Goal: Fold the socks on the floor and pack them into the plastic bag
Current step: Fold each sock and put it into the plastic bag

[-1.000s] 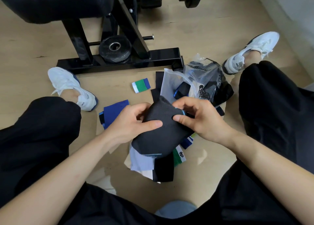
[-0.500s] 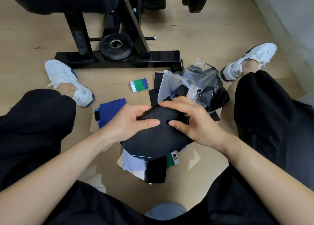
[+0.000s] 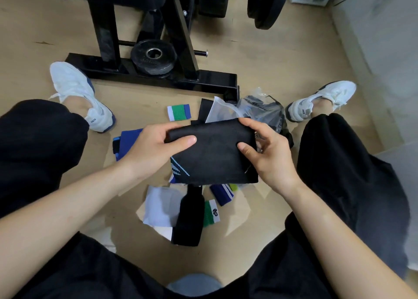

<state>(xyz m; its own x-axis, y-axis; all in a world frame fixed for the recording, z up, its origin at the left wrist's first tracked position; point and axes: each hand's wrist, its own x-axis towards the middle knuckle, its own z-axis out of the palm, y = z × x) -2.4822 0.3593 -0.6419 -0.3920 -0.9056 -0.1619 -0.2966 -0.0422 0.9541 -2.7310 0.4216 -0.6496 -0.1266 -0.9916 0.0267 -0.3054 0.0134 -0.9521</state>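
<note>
1. The left hand (image 3: 153, 150) pinches the black sock (image 3: 214, 156) at its 9 o'clock end, thumb on top, fingers hidden beneath;
2. the sock is held above the floor pile (image 3: 187, 215), folded flat; its long axis runs roughly 9 to 3, the fold seemingly toward 12;
3. the right hand (image 3: 269, 158) pinches the 3 o'clock end likewise;
4. the plastic bag (image 3: 260, 111) lies at 1 o'clock; folding looks finished, I'd say; packing next needs one hand freed to open the bag.

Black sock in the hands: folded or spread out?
Folded. The black sock is a compact rectangle with a doubled top edge, held at its upper corners by the left hand and right hand.
</note>
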